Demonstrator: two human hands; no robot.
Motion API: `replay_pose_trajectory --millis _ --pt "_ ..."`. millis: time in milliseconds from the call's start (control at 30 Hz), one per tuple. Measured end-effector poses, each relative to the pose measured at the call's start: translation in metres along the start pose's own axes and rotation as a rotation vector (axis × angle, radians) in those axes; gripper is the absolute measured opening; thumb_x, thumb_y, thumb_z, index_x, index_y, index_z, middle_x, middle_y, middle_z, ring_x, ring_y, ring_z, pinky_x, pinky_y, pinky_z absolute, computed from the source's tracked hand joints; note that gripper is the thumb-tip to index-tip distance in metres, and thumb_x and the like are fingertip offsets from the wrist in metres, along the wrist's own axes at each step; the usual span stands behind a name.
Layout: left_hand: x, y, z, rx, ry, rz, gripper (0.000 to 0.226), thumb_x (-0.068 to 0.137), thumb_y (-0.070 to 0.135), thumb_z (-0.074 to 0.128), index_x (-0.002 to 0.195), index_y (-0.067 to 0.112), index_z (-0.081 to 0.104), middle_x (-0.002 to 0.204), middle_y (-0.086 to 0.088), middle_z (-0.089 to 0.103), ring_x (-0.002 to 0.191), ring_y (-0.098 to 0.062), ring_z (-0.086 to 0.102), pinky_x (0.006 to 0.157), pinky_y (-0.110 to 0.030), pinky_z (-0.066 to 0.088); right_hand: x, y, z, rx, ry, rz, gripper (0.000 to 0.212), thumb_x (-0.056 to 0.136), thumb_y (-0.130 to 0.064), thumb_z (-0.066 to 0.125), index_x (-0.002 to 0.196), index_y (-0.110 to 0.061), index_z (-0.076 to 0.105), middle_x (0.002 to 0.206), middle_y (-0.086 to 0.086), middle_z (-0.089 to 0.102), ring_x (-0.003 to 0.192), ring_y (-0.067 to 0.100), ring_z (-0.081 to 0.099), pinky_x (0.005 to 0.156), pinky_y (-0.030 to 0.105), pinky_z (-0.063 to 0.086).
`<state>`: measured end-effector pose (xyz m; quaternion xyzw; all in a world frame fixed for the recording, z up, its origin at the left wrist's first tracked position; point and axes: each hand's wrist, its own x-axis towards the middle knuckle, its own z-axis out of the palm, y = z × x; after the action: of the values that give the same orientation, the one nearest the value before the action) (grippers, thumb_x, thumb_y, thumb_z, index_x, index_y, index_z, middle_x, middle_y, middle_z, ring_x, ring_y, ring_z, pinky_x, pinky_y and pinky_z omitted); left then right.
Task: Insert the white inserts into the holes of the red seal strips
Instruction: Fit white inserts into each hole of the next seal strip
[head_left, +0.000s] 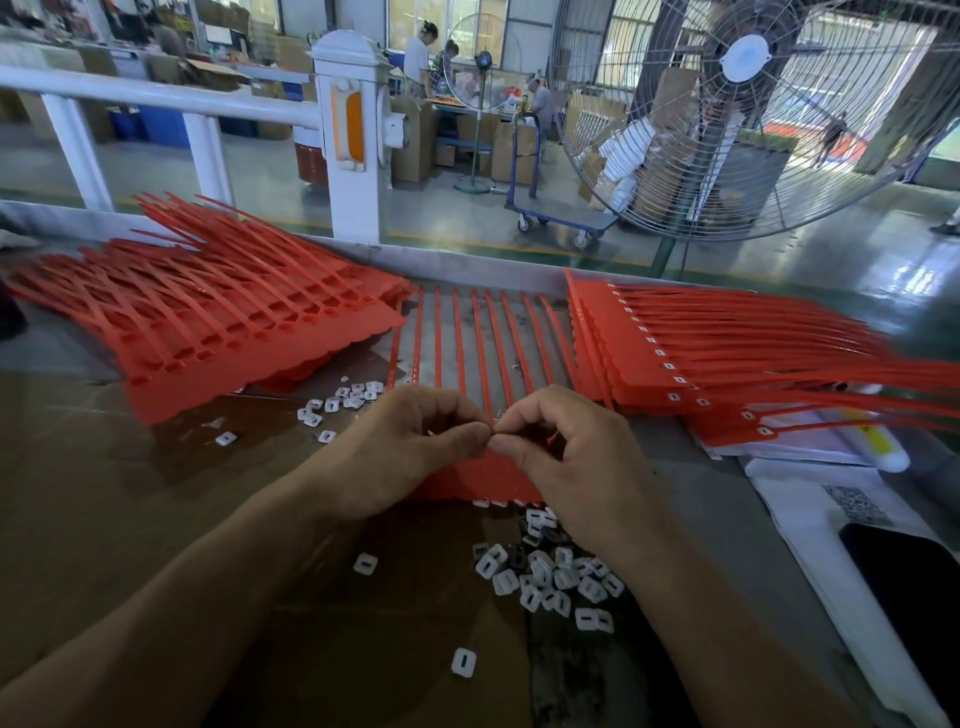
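A red seal strip sheet (478, 343) lies in front of me, its tails pointing away and its head end hidden under my hands. My left hand (410, 447) and my right hand (566, 452) meet thumb to thumb over that head end, fingers curled. Whatever they pinch between the fingertips is hidden. Loose white inserts (550, 577) lie in a heap just below my right wrist. More white inserts (337, 402) are scattered to the left of my left hand.
A stack of red strips without inserts (234, 322) lies at the left. A stack with white inserts fitted (691, 358) lies at the right. White papers (831, 514) and a black phone (904, 582) sit at the right edge. A large fan (748, 114) stands behind the table.
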<state>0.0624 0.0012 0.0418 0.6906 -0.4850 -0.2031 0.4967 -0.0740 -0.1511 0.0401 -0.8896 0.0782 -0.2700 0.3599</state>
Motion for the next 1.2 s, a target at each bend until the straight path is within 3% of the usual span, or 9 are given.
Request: replay_pose_trajectory --millis 200,533,733,833,933,1033,1200 --pt "0.0 -0.005 0.003 0.006 0.057 -0.006 0.016 0.099 0.029 0.062 0.09 0.02 0.072 0.077 0.001 0.067 0.067 -0.006 0.054 0.062 -0.021 0.044 0.0 -0.003 0.001 0.057 -0.004 -0.014 0.009 0.093 -0.021 0.076 0.1 -0.026 0.074 0.09 -0.017 0.071 0.091 0.0 0.067 0.076 0.012 0.051" --pt "0.002 -0.009 0.008 0.028 0.114 0.077 0.012 0.097 0.036 0.064 0.089 0.03 0.072 0.08 0.009 0.07 0.066 0.002 0.058 0.061 -0.012 0.044 -0.001 -0.003 0.005 0.176 0.036 0.081 0.01 0.095 -0.026 0.072 0.09 -0.034 0.071 0.088 -0.017 0.072 0.087 0.001 0.068 0.074 0.01 0.05" --pt "0.0 -0.015 0.004 0.335 0.15 0.032 0.006 0.095 0.039 0.065 0.099 0.037 0.07 0.097 0.021 0.067 0.095 0.001 0.062 0.078 -0.015 0.045 0.005 0.01 -0.009 0.102 0.161 0.193 0.009 0.094 -0.028 0.072 0.088 -0.034 0.07 0.087 -0.023 0.071 0.083 -0.005 0.066 0.065 0.012 0.049" --pt "0.0 -0.019 -0.001 0.585 0.065 -0.007 0.024 0.092 0.054 0.06 0.111 0.042 0.065 0.11 0.027 0.056 0.109 0.004 0.05 0.097 -0.031 0.045 0.01 0.033 -0.029 0.027 0.255 0.366 0.009 0.093 -0.031 0.074 0.085 -0.033 0.073 0.079 -0.027 0.07 0.072 -0.009 0.064 0.062 0.02 0.043" --pt "0.0 -0.018 -0.002 0.629 0.02 -0.017 0.037 0.089 0.062 0.056 0.121 0.044 0.061 0.123 0.027 0.05 0.12 0.002 0.043 0.11 -0.04 0.038 0.011 0.053 -0.044 0.03 0.321 0.492 0.011 0.092 -0.026 0.075 0.081 -0.026 0.075 0.067 -0.013 0.072 0.062 0.002 0.063 0.062 0.027 0.043" --pt "0.0 -0.018 -0.002 0.673 -0.03 -0.039 0.047 0.087 0.067 0.053 0.129 0.045 0.057 0.132 0.025 0.048 0.127 0.001 0.038 0.115 -0.042 0.033 0.01 0.064 -0.051 0.024 0.319 0.571 0.012 0.094 -0.023 0.072 0.083 -0.019 0.075 0.07 -0.002 0.072 0.064 0.015 0.062 0.064 0.03 0.045" --pt "0.001 -0.017 -0.001 0.677 -0.06 -0.071 0.05 0.087 0.068 0.056 0.132 0.047 0.054 0.138 0.025 0.045 0.131 0.001 0.033 0.118 -0.046 0.029 0.009 0.068 -0.051 -0.063 0.265 0.622 0.016 0.096 -0.022 0.069 0.083 -0.016 0.077 0.075 0.004 0.073 0.072 0.021 0.068 0.063 0.029 0.048"
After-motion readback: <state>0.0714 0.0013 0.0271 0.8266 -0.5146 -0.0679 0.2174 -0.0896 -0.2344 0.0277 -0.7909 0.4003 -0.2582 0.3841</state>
